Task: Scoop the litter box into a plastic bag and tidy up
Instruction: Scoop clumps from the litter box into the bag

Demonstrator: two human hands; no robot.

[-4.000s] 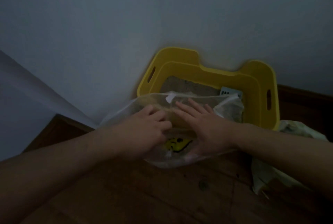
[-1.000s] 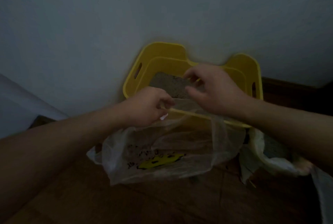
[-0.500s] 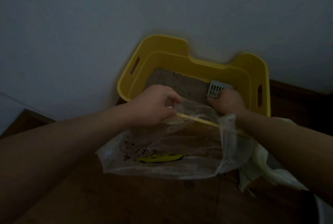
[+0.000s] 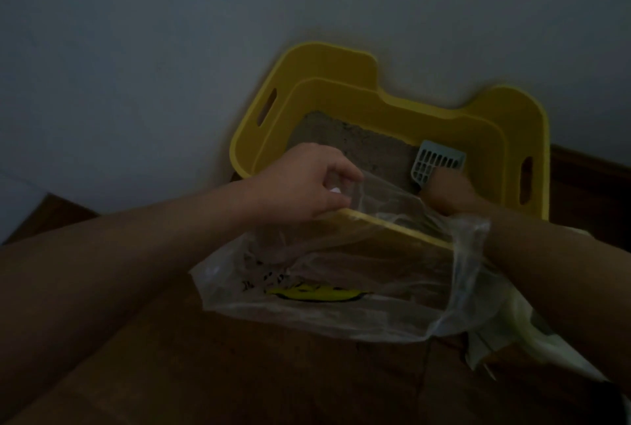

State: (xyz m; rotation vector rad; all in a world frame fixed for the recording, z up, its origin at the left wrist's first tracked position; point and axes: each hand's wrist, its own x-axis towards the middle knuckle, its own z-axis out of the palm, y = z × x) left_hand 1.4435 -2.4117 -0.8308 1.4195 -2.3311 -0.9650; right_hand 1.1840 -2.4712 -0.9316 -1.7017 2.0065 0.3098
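Observation:
A yellow litter box [image 4: 345, 83] stands against the wall, with grey litter [image 4: 351, 148] inside. A clear plastic bag [image 4: 341, 288] with a yellow print hangs over the box's near rim. My left hand [image 4: 307, 185] pinches the bag's upper edge and holds it up. My right hand [image 4: 447, 194] is inside the box, gripping the handle of a pale slotted scoop [image 4: 437, 161] whose head rests on the litter at the right. The scoop's handle is hidden by my hand.
Brown wooden floor [image 4: 273, 373] lies in front of the box. A second pale bag [image 4: 505, 329] lies crumpled at the right, under my right forearm. The grey wall [image 4: 170, 49] closes off the back and left.
My right hand left the bag's rim, reached into the box and took the scoop. My left hand keeps holding the bag's edge. The view came closer.

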